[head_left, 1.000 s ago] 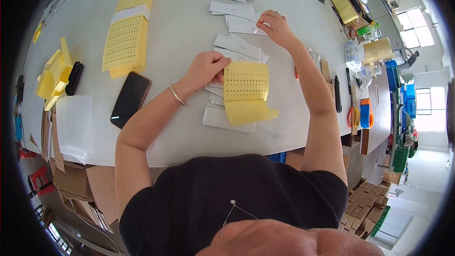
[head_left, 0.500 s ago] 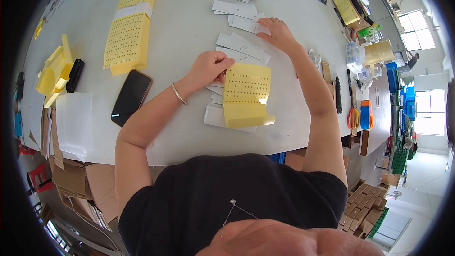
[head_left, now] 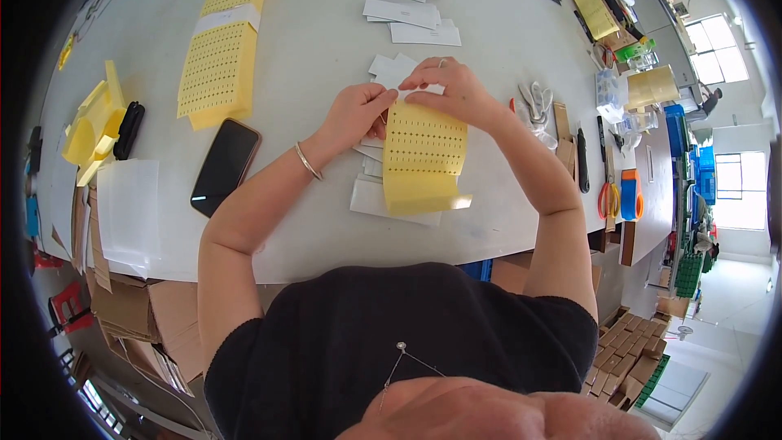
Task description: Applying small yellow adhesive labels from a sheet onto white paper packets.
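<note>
A yellow perforated sheet (head_left: pixel 425 143) with rows of small dark marks hangs from my left hand (head_left: pixel 358 110). Thumb and fingers pinch its upper left corner, and its lower end curls up. My right hand (head_left: pixel 452 91) is over the sheet's top edge, close to the left fingertips. Its thumb and index finger are apart, with a white patch showing between them; no held thing can be made out there. Beneath and behind the sheet lie overlapping white cards (head_left: pixel 384 68), partly hidden by both hands. Farther up, another white card (head_left: pixel 425 33) lies in the same column.
A banded stack of yellow sheets (head_left: pixel 216 73) and a black phone (head_left: pixel 226 167) lie left. Beyond them are a yellow folded piece (head_left: pixel 96 126) and a black case (head_left: pixel 129 130). White gloves (head_left: pixel 538 106), a black-handled tool (head_left: pixel 582 161) and tape rolls (head_left: pixel 630 195) are at right.
My right hand has come back from the white card farther up to the top of the yellow sheet. My left hand still holds the sheet in nearly the same place.
</note>
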